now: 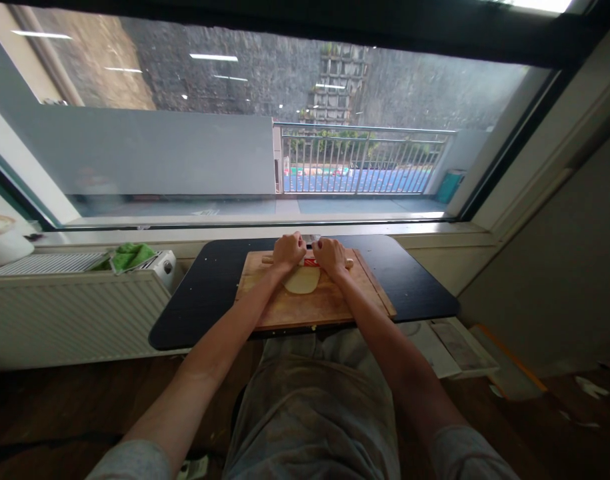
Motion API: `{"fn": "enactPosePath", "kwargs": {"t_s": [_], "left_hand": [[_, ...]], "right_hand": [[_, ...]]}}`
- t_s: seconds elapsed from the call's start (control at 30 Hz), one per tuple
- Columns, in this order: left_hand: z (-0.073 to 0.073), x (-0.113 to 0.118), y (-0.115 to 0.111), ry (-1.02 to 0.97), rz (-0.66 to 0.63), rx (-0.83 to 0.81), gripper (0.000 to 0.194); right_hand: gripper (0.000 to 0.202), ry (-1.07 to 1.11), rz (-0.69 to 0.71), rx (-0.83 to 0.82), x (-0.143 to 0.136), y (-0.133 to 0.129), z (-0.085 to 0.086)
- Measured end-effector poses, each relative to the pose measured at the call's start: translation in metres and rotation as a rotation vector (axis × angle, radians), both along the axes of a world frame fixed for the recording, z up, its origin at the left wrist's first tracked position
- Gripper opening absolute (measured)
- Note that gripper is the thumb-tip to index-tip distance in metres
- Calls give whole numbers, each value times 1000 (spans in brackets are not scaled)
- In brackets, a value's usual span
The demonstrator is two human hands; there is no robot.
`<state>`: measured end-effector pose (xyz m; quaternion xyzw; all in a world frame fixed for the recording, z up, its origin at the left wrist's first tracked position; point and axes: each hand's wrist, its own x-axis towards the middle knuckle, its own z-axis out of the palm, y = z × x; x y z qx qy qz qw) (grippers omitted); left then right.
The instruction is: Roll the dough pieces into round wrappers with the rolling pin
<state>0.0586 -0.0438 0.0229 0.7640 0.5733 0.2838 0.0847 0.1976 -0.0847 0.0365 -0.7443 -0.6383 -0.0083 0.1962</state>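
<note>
A wooden rolling pin (349, 264) lies crosswise near the far edge of a wooden cutting board (285, 318). My left hand (289, 251) is closed over its left part, and my right hand (331, 255) over its right part, so most of the pin is hidden and only its ends show. Just on the near side of it, a flat pale oval of dough (303, 281) rests on the board. Between my hands shows a red-and-white patch (311, 262), too small to make out, with something whitish and clear behind it.
The board sits on a black table (195, 307) with rounded corners, against the window sill (225, 233). On the left stands a white radiator (75, 320) with a green cloth (129, 257) on top. A white vessel (5, 240) is at far left.
</note>
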Motion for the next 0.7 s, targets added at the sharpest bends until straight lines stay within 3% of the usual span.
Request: {"fn": "enactPosePath", "kwargs": {"t_s": [0.4,0.7], "left_hand": [[7,6,8,54,-39,-29,45],[10,2,10,88,-42,-15,46]], "right_hand": [[41,-19,2,-7,3,10,2],[46,-9,-63,34,15,15,-10]]}}
